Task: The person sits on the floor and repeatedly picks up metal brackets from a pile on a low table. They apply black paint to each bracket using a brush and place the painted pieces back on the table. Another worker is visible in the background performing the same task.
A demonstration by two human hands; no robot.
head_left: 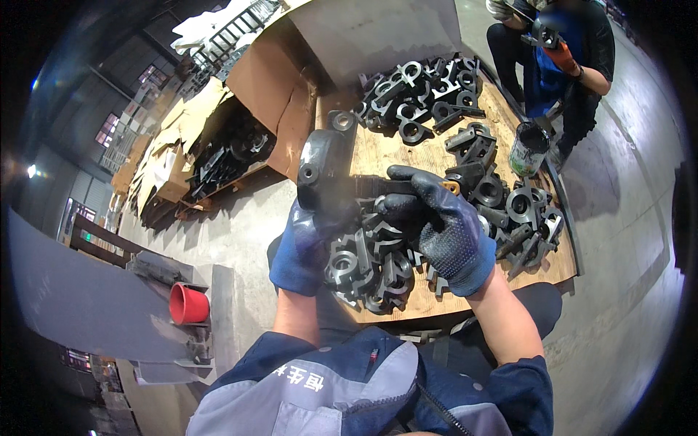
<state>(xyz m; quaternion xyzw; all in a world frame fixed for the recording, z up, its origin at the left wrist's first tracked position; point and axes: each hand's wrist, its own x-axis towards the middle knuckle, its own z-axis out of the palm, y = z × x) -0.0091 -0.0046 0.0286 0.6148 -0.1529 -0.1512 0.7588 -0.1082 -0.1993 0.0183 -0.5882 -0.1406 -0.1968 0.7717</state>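
My left hand (302, 243), in a blue glove with a dark coated palm, is closed round the lower end of a black metal bracket (323, 163) held upright above the table. The bracket has round holes and a shiny, wet-looking face. My right hand (452, 232), gloved alike, grips a dark paintbrush; the yellowish end of its handle (451, 187) shows past my fingers. The brush's dark front part (371, 185) reaches the bracket's right side, blurred by motion, so contact is hard to make out. Beneath my hands lie several black and grey brackets (371, 269).
More brackets (414, 94) are heaped on the wooden tabletop (385, 156). A paint-smeared can (529, 149) stands at its right edge. Across, a co-worker (556, 65) holds a part and a thin tool. At left are a red bucket (188, 303) and a cardboard box (269, 94).
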